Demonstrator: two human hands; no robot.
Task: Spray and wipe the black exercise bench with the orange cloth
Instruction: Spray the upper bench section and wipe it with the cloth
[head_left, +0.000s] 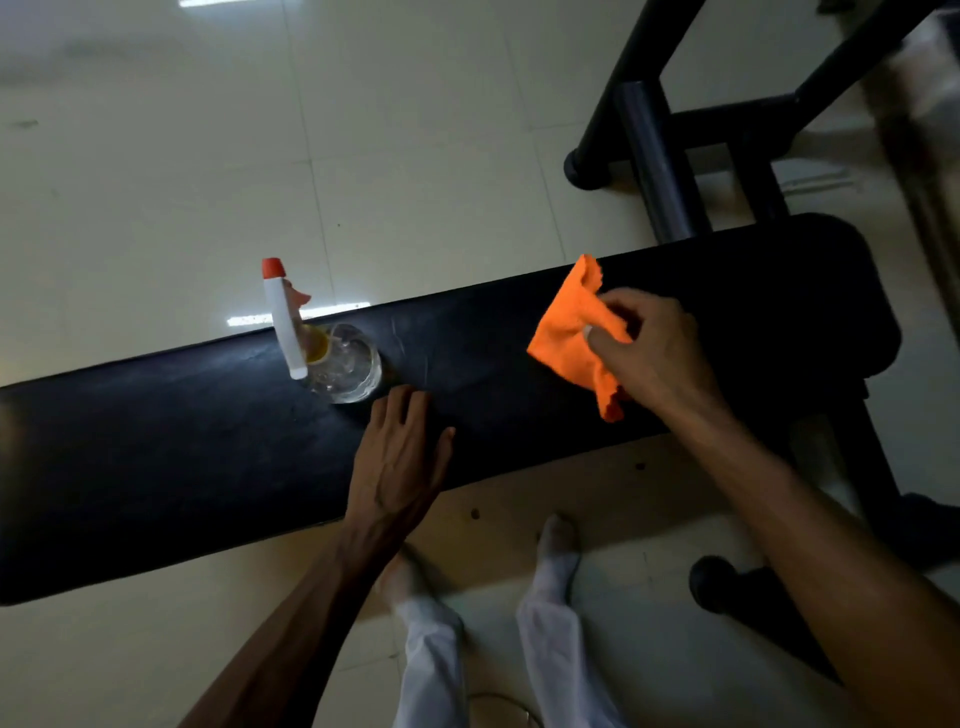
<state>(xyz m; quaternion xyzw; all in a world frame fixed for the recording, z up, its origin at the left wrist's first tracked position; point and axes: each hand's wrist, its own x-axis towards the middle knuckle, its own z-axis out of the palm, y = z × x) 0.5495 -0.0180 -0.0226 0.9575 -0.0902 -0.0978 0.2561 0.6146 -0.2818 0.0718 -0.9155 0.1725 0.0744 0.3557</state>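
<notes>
My right hand (652, 348) pinches the orange cloth (574, 332) between thumb and fingers, bunched and hanging against the black exercise bench (208, 457) toward its right end. The pad's long axis runs away to my left, so the wiping stroke should go that way. My left hand (397, 467) lies flat, fingers spread and holding nothing, on the near edge; just beyond its fingertips stands the spray bottle (332, 353), nearer this hand than the other.

Both forearms are bare, with no sleeves, watch or rings showing. Below the left hand (397, 462) and right hand (649, 348), white trousers (545, 623) cover the legs. The feet (558, 532) look pale, blurred.
</notes>
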